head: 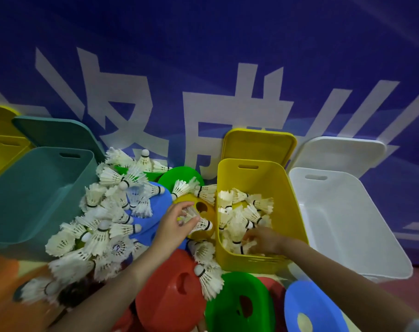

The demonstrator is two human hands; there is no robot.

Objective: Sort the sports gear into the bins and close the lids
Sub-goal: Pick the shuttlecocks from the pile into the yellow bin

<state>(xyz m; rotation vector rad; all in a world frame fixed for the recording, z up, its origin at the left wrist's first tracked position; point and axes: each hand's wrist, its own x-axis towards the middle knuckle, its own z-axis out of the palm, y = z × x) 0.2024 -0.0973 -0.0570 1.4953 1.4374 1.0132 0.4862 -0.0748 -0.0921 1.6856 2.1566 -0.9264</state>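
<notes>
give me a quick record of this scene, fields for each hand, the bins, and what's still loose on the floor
left hand: grips a shuttlecock over the yellow cone
right hand: inside the yellow bin, among shuttlecocks
teal bin: open, contents hidden
white bin: open, no gear visible inside
loose: shuttlecock pile, flat cones

blue banner [227, 44], large white Chinese characters, cropped

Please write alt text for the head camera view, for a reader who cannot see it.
The left hand grips a shuttlecock above a yellow cone, while the right hand reaches into a yellow bin of shuttlecocks. Teal and white bins stand open at the sides, before a blue banner.
</notes>
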